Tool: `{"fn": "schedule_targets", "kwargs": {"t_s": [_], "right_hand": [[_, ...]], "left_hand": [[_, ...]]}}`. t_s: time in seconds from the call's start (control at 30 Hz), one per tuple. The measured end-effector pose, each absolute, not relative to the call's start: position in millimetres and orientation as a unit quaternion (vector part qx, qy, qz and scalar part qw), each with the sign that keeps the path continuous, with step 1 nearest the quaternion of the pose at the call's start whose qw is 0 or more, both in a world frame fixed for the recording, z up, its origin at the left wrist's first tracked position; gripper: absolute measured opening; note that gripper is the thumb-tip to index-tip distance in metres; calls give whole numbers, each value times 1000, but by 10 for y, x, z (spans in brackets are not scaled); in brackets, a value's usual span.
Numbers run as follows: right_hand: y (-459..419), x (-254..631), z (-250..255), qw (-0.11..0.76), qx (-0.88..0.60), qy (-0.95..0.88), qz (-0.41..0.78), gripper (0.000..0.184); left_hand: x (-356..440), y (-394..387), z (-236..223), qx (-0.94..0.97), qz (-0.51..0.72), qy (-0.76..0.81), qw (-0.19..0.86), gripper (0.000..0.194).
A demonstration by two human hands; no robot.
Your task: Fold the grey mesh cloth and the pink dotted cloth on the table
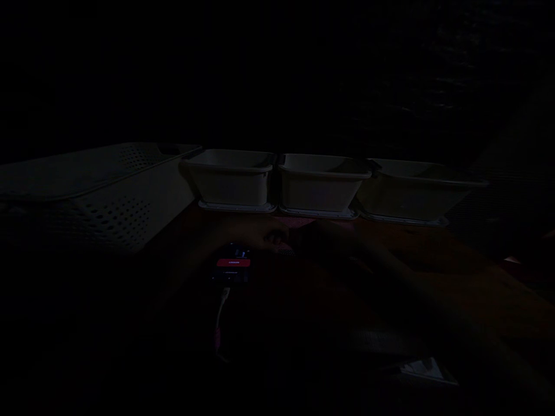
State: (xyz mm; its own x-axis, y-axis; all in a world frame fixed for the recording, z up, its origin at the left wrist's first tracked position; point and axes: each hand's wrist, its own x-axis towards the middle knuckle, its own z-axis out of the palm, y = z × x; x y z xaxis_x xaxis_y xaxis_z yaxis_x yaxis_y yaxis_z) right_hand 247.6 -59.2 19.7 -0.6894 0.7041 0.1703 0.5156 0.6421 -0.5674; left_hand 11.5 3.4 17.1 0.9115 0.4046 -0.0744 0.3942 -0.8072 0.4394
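Observation:
The scene is very dark. My left hand (260,231) reaches in from the left, its fingers curled; what they hold, if anything, is lost in shadow. Close beside it, my right hand (323,234) comes from the right, its fingers too dim to make out. A pinkish, patterned flat piece (297,221) shows between and behind the hands, perhaps cloth. Just below my left hand lies a lit phone (233,271) with a red bar on its screen. A pale cable (222,300) runs from its lower end towards me.
Three light plastic bins, a left bin (232,185), a middle bin (318,190) and a right bin (411,199), stand in a row behind the hands. A large perforated basket (169,190) is at the left. On the wooden table (477,283), a shiny flat item (427,370) lies near the front right.

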Motion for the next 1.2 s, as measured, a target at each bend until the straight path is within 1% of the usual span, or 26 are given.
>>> {"fn": "schedule_targets", "kwargs": {"t_s": [0.1,0.2,0.3,0.37,0.53,0.63,0.73,0.83,0.9,0.97,1.13,1.2], "right_hand": [[-580,2405,157,173,-345,-886,256,13],[-639,2309,148,165,-369,-879,253,20],[-737,2223,199,170,-386,-874,240,29],[-797,2183,248,181,-382,-875,237,31],[-888,2110,316,188,-399,-869,226,21],[-903,2082,312,182,-415,-863,225,20],[-891,2092,315,167,-415,-866,223,22],[-873,2130,337,155,-381,-890,199,18],[-868,2145,343,159,-367,-897,188,14],[-865,2140,329,162,-367,-896,190,12],[-829,2114,253,188,-410,-865,221,21],[-798,2132,225,188,-400,-868,227,17]], "left_hand": [[99,49,163,951,11,196,239,31],[83,38,169,949,12,209,238,32],[88,7,191,947,26,197,252,33],[97,-5,204,946,35,184,266,35],[95,2,206,945,45,178,272,40],[84,11,202,946,52,185,260,42],[79,32,187,947,42,171,269,38],[73,63,162,948,45,149,278,31],[65,75,156,949,50,153,272,32],[54,75,164,949,49,181,255,36],[30,60,201,943,18,213,256,39],[26,65,199,942,22,211,259,40]]}}
